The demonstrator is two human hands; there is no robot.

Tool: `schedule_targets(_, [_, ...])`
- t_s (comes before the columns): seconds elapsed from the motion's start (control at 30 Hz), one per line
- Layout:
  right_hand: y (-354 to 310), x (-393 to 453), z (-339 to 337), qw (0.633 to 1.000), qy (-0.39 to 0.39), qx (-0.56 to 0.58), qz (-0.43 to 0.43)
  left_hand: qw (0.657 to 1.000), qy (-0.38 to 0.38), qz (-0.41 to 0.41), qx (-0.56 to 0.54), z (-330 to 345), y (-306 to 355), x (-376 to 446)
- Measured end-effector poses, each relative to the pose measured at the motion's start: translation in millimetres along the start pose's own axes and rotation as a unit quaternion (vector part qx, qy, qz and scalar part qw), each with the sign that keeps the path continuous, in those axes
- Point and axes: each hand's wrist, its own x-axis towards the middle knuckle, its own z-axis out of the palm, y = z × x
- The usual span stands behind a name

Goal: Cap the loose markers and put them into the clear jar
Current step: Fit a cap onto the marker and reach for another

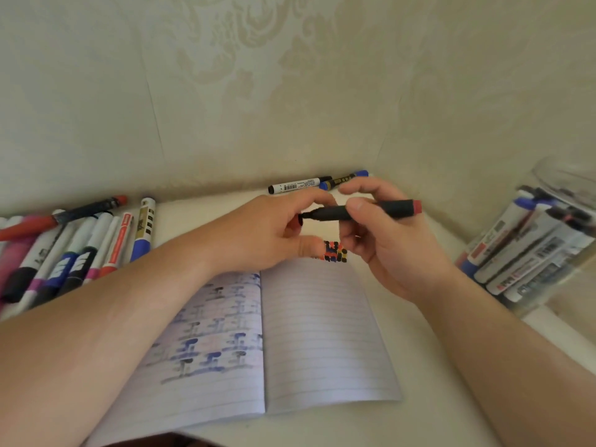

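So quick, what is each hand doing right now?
Left hand: fingers curled at the tip of the black marker, apparently pinching its cap, mostly hidden.
Right hand: grips the black marker's barrel.

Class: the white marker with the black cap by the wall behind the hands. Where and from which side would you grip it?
Grip the white marker mid-barrel, from above, finger and thumb across its width. It lies flat along the wall, so the far side is probably too tight; its right end meets a blue marker, so stay left of that.

Head-worn view, angled down, close over table [403,424]
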Motion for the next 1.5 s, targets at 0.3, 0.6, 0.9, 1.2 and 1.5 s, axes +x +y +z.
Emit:
schedule_targets(0.3, [-18.8, 0.2, -26.3, 0.976, 0.077, -0.196, 0.055, 0.983, -0.123, -0.054, 0.128, 1.7, -13.6, -1.3])
schedule_targets(0.6, [12.3, -7.6, -31.4, 0.947, 0.171, -0.245, 0.115, 0.981, -0.128, -0.058, 0.134, 5.5, -16.9, 1.8])
schedule_targets(0.9, [12.1, -7.5, -31.5, 0.942, 0.156, -0.272, 0.117, 0.981, -0.128, -0.053, 0.136, 6.2, -18.0, 3.2])
schedule_targets(1.2, [10.9, -8.8, -30.5, 0.941, 0.165, -0.269, 0.121, 0.980, -0.128, -0.049, 0.142, 6.5, -19.1, 3.1])
schedule_targets(1.5, [10.7, -9.0, -28.4, 0.938, 0.168, -0.281, 0.116, 0.980, -0.131, -0.054, 0.142, 6.6, -19.1, 3.3])
